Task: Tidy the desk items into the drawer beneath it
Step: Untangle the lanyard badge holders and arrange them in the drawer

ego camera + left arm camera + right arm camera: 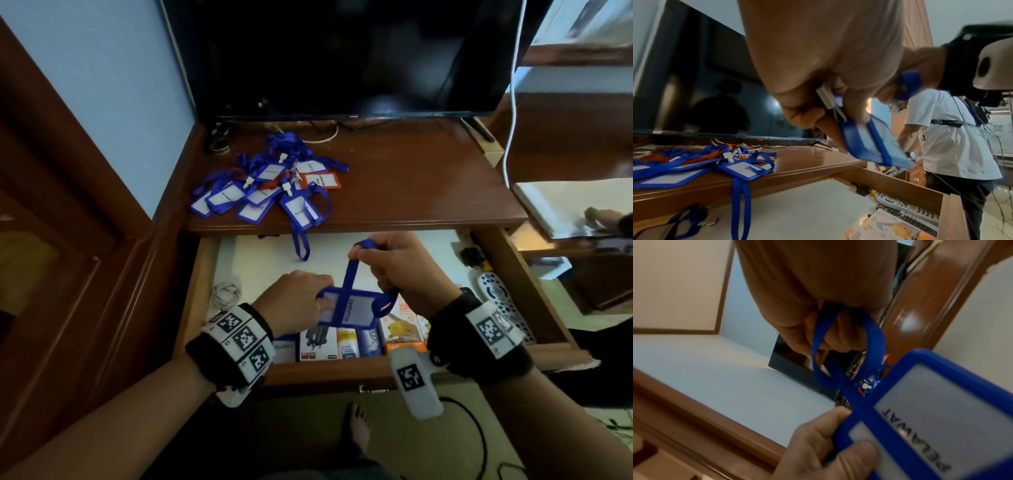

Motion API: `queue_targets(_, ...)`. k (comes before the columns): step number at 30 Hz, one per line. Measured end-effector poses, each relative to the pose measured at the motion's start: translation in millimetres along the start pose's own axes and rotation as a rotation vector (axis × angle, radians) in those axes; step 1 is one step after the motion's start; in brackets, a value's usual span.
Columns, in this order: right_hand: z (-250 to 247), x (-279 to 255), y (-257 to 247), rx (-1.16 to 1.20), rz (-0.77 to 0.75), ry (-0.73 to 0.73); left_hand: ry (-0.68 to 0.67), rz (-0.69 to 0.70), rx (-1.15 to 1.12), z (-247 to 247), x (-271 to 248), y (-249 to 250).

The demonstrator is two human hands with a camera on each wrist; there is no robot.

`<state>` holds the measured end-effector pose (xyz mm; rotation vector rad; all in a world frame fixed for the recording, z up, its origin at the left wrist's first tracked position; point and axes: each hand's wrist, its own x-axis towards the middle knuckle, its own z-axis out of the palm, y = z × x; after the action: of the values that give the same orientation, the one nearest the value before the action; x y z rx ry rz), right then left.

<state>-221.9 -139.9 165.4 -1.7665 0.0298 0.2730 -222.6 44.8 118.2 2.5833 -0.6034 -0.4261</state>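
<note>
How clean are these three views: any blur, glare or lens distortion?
Head view: dim, corners bent by the wide lens, pile of badge holders readable. Left wrist view: left hand and held blue badge holder motion-blurred. Right wrist view: soft throughout, glare on the wooden frame, lanyard smeared.

The white card in the blue plastic badge holder [349, 308] I hold reads "PELAWAT"; the right wrist view shows the letters "PELAWAT" plainly on that card [920, 439]. The same word stands on the cards of several badge holders in the blue-and-red pile [270, 186] on my counter, clearest on the blue one at the front edge [301, 208]. Another "PELAWAT" card [283, 346] lies at the front of the wooden drawer [342, 371]. The print on the small boxes [346, 344] beside it is too small to read.
</note>
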Motion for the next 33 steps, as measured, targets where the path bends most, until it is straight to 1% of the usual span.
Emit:
queue_targets(2,-4,0,4,0.025,0.055,-0.027,-0.101,0.017,-0.039,-5,-4,-2)
queue_targets(4,-8,2,9,0.001,0.104,-0.032,-0.204,0.033,-0.112,-11,-7,-3)
queue_targets(6,-10,5,16,-0.024,0.140,-0.037,-0.268,0.056,-0.217,-16,-11,-4)
queue_targets(9,-8,5,29,-0.053,0.173,-0.061,-0.291,0.089,-0.435,-26,-13,-10)
queue_targets(11,-3,5,38,-0.073,0.200,-0.094,-0.261,0.093,-0.632,-31,-13,-15)
queue_targets(12,0,5,43,-0.071,0.208,-0.116,-0.223,0.094,-0.725,-32,-12,-17)
queue_targets(14,7,6,51,-0.002,0.214,-0.152,-0.098,0.063,-0.852,-34,-10,-19)
queue_targets(18,24,5,61,0.308,0.230,-0.252,0.213,-0.015,-0.996,-34,1,-21)
queue_targets(20,33,7,66,0.449,0.256,-0.290,0.318,-0.082,-1.066,-32,6,-18)
queue_targets(22,39,8,70,0.550,0.297,-0.304,0.391,-0.148,-1.102,-28,12,-18)
queue_targets(25,43,8,76,0.685,0.351,-0.350,0.495,-0.222,-1.084,-26,19,-19)
queue_targets(28,42,11,79,0.792,0.373,-0.417,0.604,-0.305,-1.069,-25,29,-20)
queue_targets(31,38,19,74,0.810,0.380,-0.447,0.698,-0.336,-0.951,-22,40,-24)
queue_targets(33,35,22,67,0.790,0.388,-0.468,0.727,-0.362,-0.853,-19,46,-32)
